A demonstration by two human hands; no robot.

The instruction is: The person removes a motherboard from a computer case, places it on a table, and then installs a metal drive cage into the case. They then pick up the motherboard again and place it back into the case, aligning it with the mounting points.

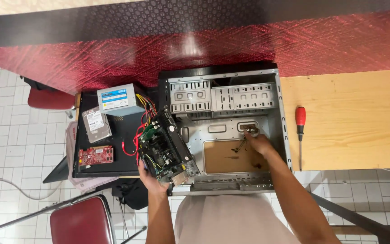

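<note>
Gripped in my left hand (152, 180), fingers clamped, motherboard (165, 147) tilts up at open computer case (224, 131) left edge; right hand (259, 142) fingertips inside, possibly pinching a screw.

White tiled floor (14, 135), red chairs (82, 223)

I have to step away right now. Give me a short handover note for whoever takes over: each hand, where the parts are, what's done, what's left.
Left hand: grips the motherboard, tilted up at the open case's left edge, wires still attached.
Right hand: inside the case, fingertips at a slot in the back panel.
Out on the black side panel: power supply, hard drive, red card.
Screwdriver: on the wooden table, right of the case.
Left: the board is not yet free of its cables.
</note>
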